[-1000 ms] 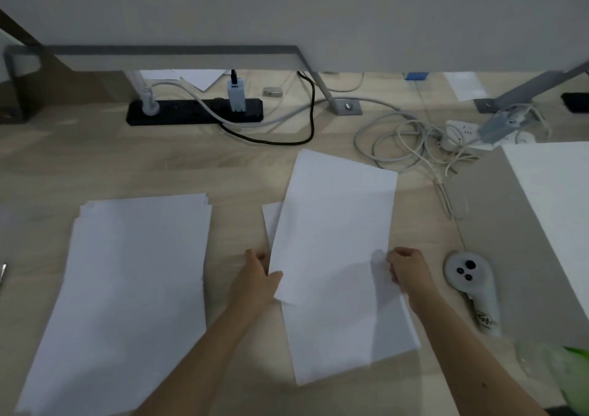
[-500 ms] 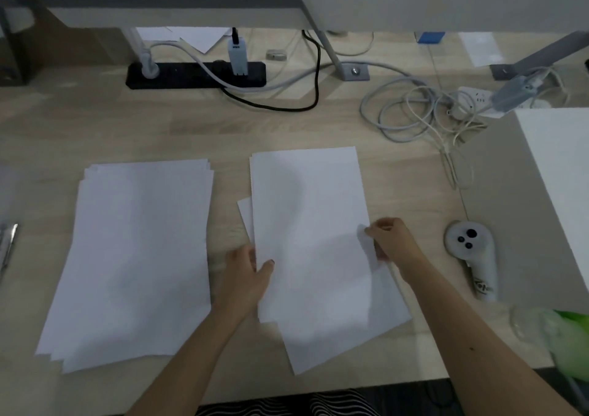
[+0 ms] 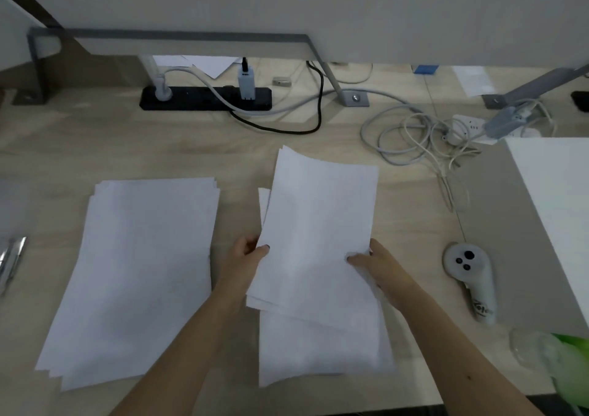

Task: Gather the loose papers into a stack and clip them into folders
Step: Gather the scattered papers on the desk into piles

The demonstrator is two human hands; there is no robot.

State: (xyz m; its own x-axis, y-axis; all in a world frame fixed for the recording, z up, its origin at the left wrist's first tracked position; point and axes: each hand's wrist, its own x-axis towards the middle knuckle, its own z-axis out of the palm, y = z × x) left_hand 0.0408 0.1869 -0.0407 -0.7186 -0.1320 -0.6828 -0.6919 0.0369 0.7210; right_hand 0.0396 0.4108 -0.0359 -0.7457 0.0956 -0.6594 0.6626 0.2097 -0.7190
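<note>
The left hand (image 3: 243,264) and right hand (image 3: 384,269) pinched a few white sheets (image 3: 318,224) by the side edges, fingers (image 3: 358,258) curled, over loose papers (image 3: 318,355) on the surface (image 3: 223,148).

A light wooden table (image 3: 95,148) ran up to a pale grey partition wall (image 3: 287,1), with grey metal brackets (image 3: 178,34) at its foot. The light was dim and even.

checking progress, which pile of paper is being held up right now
The middle bunch, pinched at its near edges by the left hand and right hand and curling up off the desk. The left stack lies flat, untouched.
</note>
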